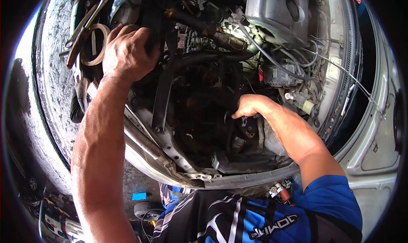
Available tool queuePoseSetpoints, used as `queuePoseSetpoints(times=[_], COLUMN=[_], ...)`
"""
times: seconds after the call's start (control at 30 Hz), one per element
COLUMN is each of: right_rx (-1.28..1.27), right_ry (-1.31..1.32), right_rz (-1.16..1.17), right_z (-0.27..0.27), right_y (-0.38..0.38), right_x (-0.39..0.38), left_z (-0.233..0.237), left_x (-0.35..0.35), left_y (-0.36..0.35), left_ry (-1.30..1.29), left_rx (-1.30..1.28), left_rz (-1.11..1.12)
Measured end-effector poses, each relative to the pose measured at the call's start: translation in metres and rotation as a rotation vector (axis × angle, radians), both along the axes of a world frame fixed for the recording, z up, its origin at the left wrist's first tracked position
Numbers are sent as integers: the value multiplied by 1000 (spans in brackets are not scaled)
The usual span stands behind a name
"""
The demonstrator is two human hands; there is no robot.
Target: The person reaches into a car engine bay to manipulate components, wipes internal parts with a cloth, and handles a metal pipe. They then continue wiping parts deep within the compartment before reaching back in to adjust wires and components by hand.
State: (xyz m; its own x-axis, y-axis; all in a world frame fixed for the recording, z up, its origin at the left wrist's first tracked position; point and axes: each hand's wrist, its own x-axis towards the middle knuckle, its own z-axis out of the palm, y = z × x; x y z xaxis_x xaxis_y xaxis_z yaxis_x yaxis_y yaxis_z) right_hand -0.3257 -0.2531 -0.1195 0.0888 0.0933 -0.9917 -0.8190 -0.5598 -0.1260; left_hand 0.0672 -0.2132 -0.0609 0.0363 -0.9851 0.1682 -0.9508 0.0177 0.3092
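My left hand (129, 52) is curled over a dark part at the front of the engine bay, its fingertips hidden. Just beside it lie a tan ring like a tape roll (105, 32) and a few long-handled hand tools (91, 15). Deep in the bay, my right hand (248, 106) has its fingers closed at a dark, thin part, too shadowed to identify. A thick black hose (208, 57) runs across the bay between the two hands. Close to the left wrist, a flat dark metal bar (162, 100) slants down to the body frame.
A grey metal cover (272, 13) sits at the upper right, with a thin cable (272, 54) below it. A pale-capped reservoir (307, 106) is right of my right hand. The fender edge (246, 182) runs in front of my body. Red and white parts (282, 194) lie below it.
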Motion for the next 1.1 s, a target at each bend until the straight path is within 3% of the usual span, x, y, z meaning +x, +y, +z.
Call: queuePoseSetpoints(times=[0.03,0.13,0.37,0.6,0.67,0.77,1.1], right_rx=[-40,-138,-313,-365,-406,-387,-448], right_ry=[67,-149,-34,-5,-13,-1,-37], right_rz=[-87,-238,-448,-417,-426,-395,-508], right_z=[0,35,30,33,32,32,38], right_y=[7,11,25,33,38,36,46], right_x=[-4,3,-12,-6,-9,-9,-12], left_z=[1,0,-1,-2,0,-1,1], left_x=[0,-1,-3,1,2,-1,0], left_y=[0,-1,-2,0,0,-1,0], left_ry=[2,0,-4,7,41,24,51], left_rx=[39,-79,-100,-105,39,-97,-19], left_rz=[-2,-23,-18,-8,-14,-14,-4])
